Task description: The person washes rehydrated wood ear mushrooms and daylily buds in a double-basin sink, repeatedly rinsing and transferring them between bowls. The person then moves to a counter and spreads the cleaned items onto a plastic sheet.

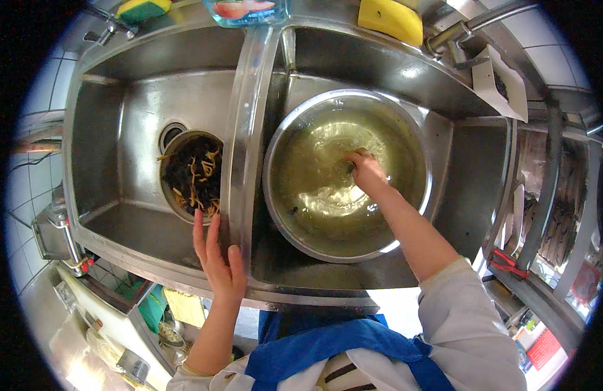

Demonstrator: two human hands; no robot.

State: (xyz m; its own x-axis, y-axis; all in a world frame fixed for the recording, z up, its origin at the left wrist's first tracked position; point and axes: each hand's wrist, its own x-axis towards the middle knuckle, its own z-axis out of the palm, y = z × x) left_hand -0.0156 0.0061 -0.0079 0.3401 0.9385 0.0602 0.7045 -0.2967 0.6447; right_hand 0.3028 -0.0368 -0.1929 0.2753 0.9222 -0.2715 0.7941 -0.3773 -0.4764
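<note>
A large round metal basin (294, 234) of yellowish water stands in the right bay of a steel double sink. My right hand (367, 171) is at the water near the basin's middle, fingers bent downward; a small dark piece shows by the fingers, and I cannot tell whether they grip it. Another dark bit (294, 210) lies at the basin's left side. In the left bay sits a smaller round container (165, 188) with dark, ruffled pieces and pale yellow strips (193, 171). My left hand (221, 264) reaches over the sink's front, fingers spread, fingertips at this container's near rim.
A steel divider (245, 122) separates the bays. Along the back edge are a yellow-green sponge (144, 10), a blue-labelled plastic pack (248, 12), a yellow sponge (390, 20) and taps (108, 32). A white box (499, 88) sits at the right corner, beside metal racks.
</note>
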